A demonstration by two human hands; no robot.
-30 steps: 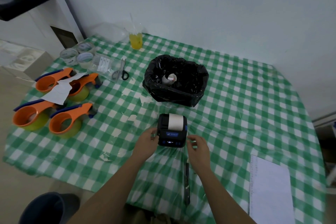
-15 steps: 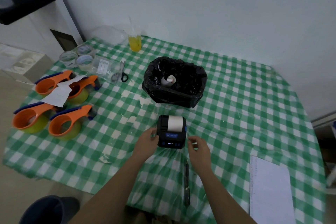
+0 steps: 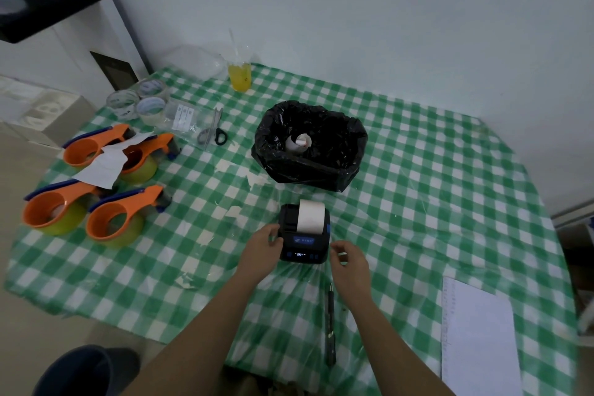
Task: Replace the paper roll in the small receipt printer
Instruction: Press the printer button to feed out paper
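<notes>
One receipt printer [image 3: 304, 235] sits near the table's [image 3: 418, 202] near edge, a strip of white paper [image 3: 310, 215] feeding from it. Four orange tape dispensers [image 3: 115, 219] lie far left. The left hand [image 3: 262, 251] grips the printer's left side; the right hand [image 3: 348, 262] hovers loosely open just beside it.

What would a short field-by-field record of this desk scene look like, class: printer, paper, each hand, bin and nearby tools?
printer: small black receipt printer on the checked tablecloth
paper: white paper showing at the printer's top
left hand: left hand touching the printer's left side
right hand: right hand beside the printer's right side, apart from it
bin: black-lined bin behind the printer, an old roll core inside
tools: pen, scissors, four orange tape dispensers
</notes>
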